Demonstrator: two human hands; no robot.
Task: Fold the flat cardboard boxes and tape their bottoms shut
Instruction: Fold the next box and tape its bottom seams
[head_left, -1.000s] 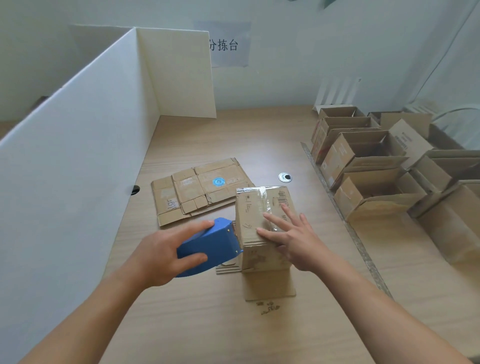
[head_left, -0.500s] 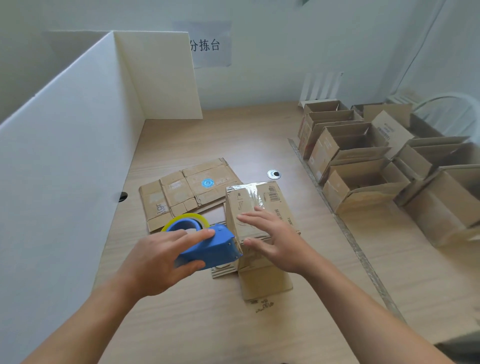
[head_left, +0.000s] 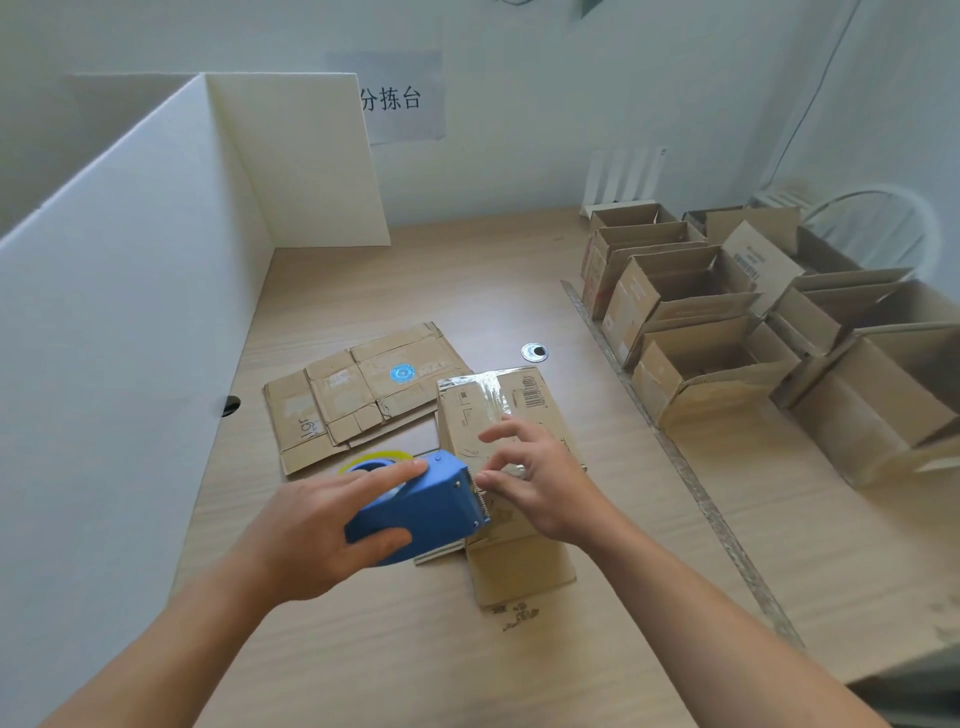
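Blue tape dispenser (head_left: 421, 506), brown cardboard box (head_left: 467, 415) with a black barcode (head_left: 535, 398), white partition (head_left: 130, 312), pale woodgrain table (head_left: 467, 286)

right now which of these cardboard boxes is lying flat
The flat box with the round blue sticker, beyond the tape dispenser. The box under the right hand and the boxes at the right are folded up.

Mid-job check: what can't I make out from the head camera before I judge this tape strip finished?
All in the head view:
1. The tape end at the tape dispenser cutter is covered by the right hand; cut or not, pinched or pressed, is unclear.
2. The tape roll is mostly behind the left hand; amount left unknown.
3. The finished boxes: bottoms hidden by their own walls, rightmost cut off by the frame edge.
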